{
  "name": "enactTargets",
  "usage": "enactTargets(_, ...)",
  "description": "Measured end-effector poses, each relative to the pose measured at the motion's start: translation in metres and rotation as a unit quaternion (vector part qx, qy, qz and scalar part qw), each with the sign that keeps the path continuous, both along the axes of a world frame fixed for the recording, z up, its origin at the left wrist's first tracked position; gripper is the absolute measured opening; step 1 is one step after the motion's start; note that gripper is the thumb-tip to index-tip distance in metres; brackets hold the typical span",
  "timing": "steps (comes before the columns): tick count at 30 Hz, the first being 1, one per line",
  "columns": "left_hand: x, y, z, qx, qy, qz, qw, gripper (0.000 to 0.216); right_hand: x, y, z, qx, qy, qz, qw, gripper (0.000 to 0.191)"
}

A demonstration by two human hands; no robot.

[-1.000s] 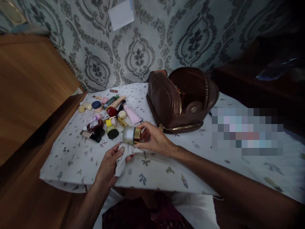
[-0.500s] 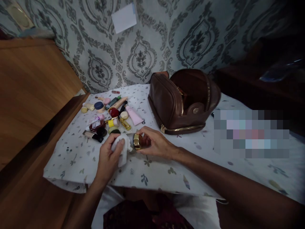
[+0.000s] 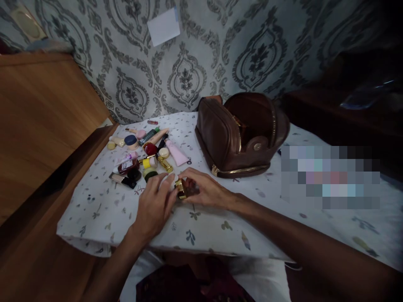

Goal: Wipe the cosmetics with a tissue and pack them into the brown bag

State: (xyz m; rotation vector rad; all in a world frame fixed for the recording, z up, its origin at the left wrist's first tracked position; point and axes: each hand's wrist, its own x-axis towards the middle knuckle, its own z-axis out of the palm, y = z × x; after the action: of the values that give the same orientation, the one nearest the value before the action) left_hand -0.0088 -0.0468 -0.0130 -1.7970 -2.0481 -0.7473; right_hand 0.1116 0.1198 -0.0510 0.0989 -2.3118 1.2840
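Note:
My right hand (image 3: 206, 188) grips a small cosmetic jar (image 3: 180, 188) with a shiny gold band, held on its side just above the table's front part. Against the jar's left end my left hand (image 3: 155, 203) is closed, its back turned up. A bit of white cloth or tissue (image 3: 170, 178) shows at its fingertips; the hand covers the rest. Just beyond the left hand lies a round green pot (image 3: 150, 174). A gold tube (image 3: 165, 164), a yellow-banded bottle (image 3: 149, 162) and a pink squeeze tube (image 3: 176, 152) lie behind it.
An unzipped brown leather bag (image 3: 217, 138) stands at the back right. More cosmetics are spread at the left, among them a blue-lidded jar (image 3: 130, 141) and a dark red bottle (image 3: 128, 166). Wooden furniture (image 3: 47, 109) borders the left side; a patterned wall (image 3: 185, 79) rises behind.
My left hand has turned over and moved right, bringing the white cloth against the jar's end and mostly hiding it. My right hand keeps its hold on the jar.

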Motion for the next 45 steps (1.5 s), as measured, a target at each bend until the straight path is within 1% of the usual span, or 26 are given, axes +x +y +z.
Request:
enactTargets(3,0.001,0.003,0.003,-0.05,-0.004,0.024,0.998,0.033,0.001,-0.001,0.001,0.013,0.0,0.001,1.0,0.046)
enactTargets(6,-0.006,0.012,0.009,-0.084,-0.059,0.036,0.994,0.032,0.002,-0.003,0.005,0.044,0.002,0.008,0.999,0.044)
enactTargets(9,-0.017,0.02,0.009,-0.104,-0.13,0.023,0.986,0.036,0.004,-0.004,0.008,0.054,-0.016,0.007,0.998,0.042)
enactTargets(13,-0.027,0.024,0.0,-0.084,-0.248,0.008,0.965,0.043,0.006,-0.005,0.009,0.048,-0.031,-0.005,0.998,0.043)
enactTargets(16,-0.029,0.022,-0.007,-0.085,-0.312,0.004,0.946,0.047,0.007,-0.007,0.011,0.058,-0.045,-0.017,0.997,0.044)
enactTargets(20,-0.033,0.018,-0.011,-0.082,-0.349,-0.012,0.933,0.048,0.008,-0.012,0.012,0.102,-0.053,-0.036,0.993,0.047)
enactTargets(22,-0.036,0.017,-0.012,-0.079,-0.365,-0.033,0.927,0.046,0.01,-0.015,0.011,0.116,-0.043,-0.043,0.991,0.048)
enactTargets(25,-0.04,0.016,-0.009,-0.074,-0.382,-0.077,0.918,0.04,0.011,-0.019,0.006,0.113,-0.035,-0.058,0.991,0.048)
enactTargets(30,-0.036,0.007,0.01,-0.067,-0.323,-0.128,0.935,0.031,0.013,-0.022,0.0,0.089,-0.037,-0.067,0.993,0.05)
enactTargets(33,-0.028,-0.003,0.021,-0.058,-0.28,-0.151,0.946,0.031,0.012,-0.022,0.0,0.068,-0.051,-0.084,0.993,0.052)
enactTargets(35,-0.023,-0.011,0.024,-0.044,-0.254,-0.167,0.952,0.032,0.012,-0.022,0.0,0.048,-0.063,-0.103,0.991,0.051)
enactTargets(37,-0.021,-0.015,0.023,-0.033,-0.249,-0.175,0.952,0.033,0.012,-0.021,0.001,0.024,-0.077,-0.116,0.99,0.052)
enactTargets(40,-0.024,-0.016,0.017,-0.027,-0.307,-0.161,0.938,0.033,0.012,-0.022,0.0,-0.025,-0.097,-0.11,0.989,0.055)
enactTargets(42,-0.029,-0.013,0.011,-0.024,-0.361,-0.143,0.921,0.032,0.012,-0.023,0.0,-0.075,-0.11,-0.096,0.986,0.059)
enactTargets(45,-0.033,-0.007,0.0,-0.009,-0.43,-0.1,0.897,0.032,0.011,-0.024,0.001,-0.178,-0.102,-0.071,0.976,0.065)
